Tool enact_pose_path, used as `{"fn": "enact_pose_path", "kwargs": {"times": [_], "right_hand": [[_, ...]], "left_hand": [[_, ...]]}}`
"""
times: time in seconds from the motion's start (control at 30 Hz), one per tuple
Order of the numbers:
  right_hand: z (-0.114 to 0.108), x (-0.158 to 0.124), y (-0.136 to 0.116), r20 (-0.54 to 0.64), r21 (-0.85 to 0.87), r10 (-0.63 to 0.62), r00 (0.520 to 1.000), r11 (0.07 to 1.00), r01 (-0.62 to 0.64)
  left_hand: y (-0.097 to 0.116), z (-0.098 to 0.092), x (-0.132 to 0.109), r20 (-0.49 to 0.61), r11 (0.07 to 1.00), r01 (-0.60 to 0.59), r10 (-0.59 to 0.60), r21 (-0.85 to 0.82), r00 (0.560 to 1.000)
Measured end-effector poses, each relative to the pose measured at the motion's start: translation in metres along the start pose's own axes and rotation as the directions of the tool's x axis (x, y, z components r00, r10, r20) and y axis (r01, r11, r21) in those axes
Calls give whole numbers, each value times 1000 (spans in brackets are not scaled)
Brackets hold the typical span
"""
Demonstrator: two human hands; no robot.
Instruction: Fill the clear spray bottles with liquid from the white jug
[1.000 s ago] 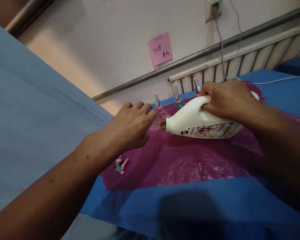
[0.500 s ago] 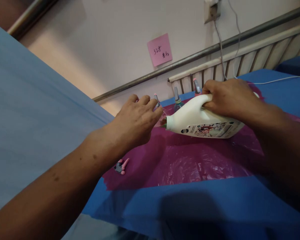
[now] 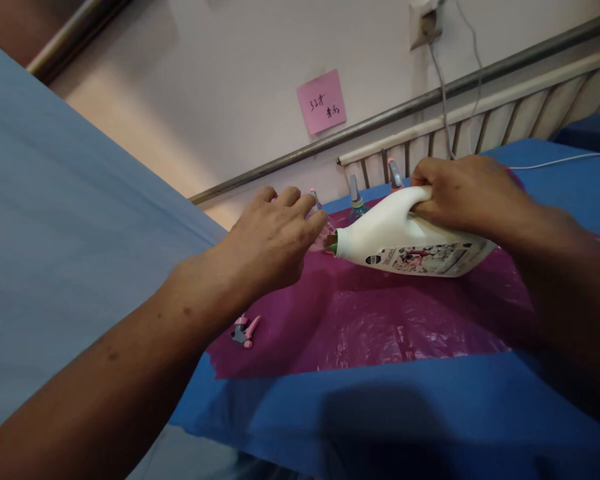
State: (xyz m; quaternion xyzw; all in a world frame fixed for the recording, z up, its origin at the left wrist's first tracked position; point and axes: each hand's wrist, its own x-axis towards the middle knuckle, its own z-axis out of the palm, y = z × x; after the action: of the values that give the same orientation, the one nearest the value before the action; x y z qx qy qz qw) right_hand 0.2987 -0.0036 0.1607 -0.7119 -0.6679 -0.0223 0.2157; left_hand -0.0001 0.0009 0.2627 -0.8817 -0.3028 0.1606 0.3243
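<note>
My right hand (image 3: pixel 463 193) grips the handle of a large white detergent-style jug (image 3: pixel 395 233), tipped nearly level with its open mouth to the left. Its label shows on the near side. At that mouth is a clear plastic bottle (image 3: pixel 322 241), mostly hidden behind my left hand (image 3: pixel 280 237), whose fingers are curled round it. Whether liquid is flowing cannot be made out. A pink and grey spray head (image 3: pixel 245 331) lies loose below my left wrist. Behind the jug stand a teal spray bottle (image 3: pixel 357 208) and another sprayer with a pink and grey top (image 3: pixel 395 175).
A shiny purple plastic sheet (image 3: pixel 370 327) covers part of the blue surface (image 3: pixel 290 413). Light blue fabric (image 3: pixel 80 220) hangs at left. Behind are a metal rail (image 3: pixel 280 163), a white slatted rail, a pink note (image 3: pixel 321 102) and a socket with cables (image 3: pixel 427 23).
The jug and my right hand have shifted very slightly right, while the jug's mouth stays beside the clear bottle. My left hand keeps nearly the same pose.
</note>
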Motion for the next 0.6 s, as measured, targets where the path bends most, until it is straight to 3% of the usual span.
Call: {"fn": "enact_pose_path", "kwargs": {"times": [0.17,0.4,0.5,0.6], "right_hand": [[3,3,13,-22,-14,19,1000,1000,-19],[0,9,31,5,35,61,998,997,-62],[-7,7,36,31,59,57,998,997,-59],[-18,4,37,109,60,65,992,996,-72]], "left_hand": [[-4,8,-8,8,991,109,-108,-81,994],[-7,32,-25,-71,901,197,-242,-386,968],[-1,55,-26,-128,771,189,-330,-608,935],[13,82,-22,-135,550,137,-425,-824,895]]}}
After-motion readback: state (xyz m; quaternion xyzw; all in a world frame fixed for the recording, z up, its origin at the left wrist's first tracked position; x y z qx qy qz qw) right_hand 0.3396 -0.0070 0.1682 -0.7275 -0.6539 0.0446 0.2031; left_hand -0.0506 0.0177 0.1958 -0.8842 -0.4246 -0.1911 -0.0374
